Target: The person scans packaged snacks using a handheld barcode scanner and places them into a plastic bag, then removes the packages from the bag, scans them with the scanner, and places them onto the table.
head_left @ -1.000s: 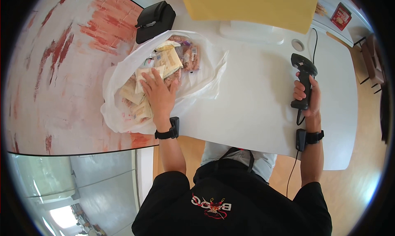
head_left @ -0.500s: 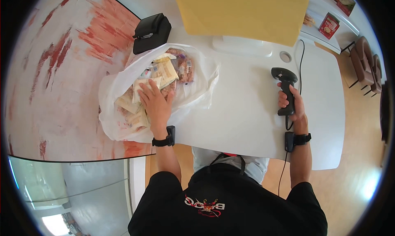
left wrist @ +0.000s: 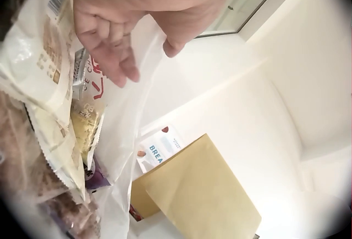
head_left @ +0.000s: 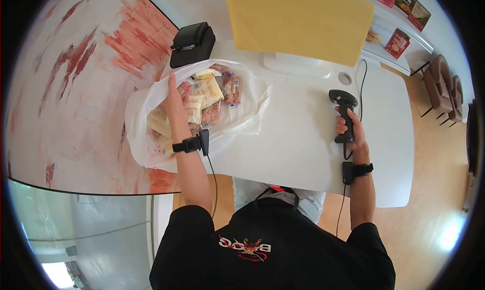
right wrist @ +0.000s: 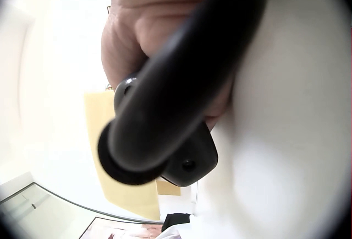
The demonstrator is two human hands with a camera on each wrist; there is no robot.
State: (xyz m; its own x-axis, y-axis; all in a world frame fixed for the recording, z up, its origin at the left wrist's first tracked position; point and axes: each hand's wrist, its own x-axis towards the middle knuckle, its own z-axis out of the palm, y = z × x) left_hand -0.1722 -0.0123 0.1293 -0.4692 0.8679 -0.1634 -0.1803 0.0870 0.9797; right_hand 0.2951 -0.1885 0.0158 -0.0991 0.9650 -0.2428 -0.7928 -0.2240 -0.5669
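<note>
A white plastic bag [head_left: 255, 113] with several cream packets [head_left: 211, 90] and clear packs of brownish pieces lies open at the left part of the white table. Over its left rim is the left hand [head_left: 174, 94]. In the left wrist view this hand [left wrist: 124, 27] has its fingers inside the bag [left wrist: 124, 134] and its thumb on the other side of the plastic, with a gap between thumb and fingers. The right hand [head_left: 356, 130] grips a black handheld scanner [head_left: 345, 115] by its handle, above the table; a cable hangs from the handle.
A black box-like device [head_left: 193, 45] stands behind the bag. A yellow sheet [head_left: 300, 24] hangs above a white base [head_left: 295, 65] at the back. A roll of tape [head_left: 344, 78] lies behind the scanner; small boxes [head_left: 397, 42] stand on a shelf at the right.
The left hand has moved off the cream packets, up and left to the bag's rim. The right hand keeps its grip on the scanner. The head view has shifted.
</note>
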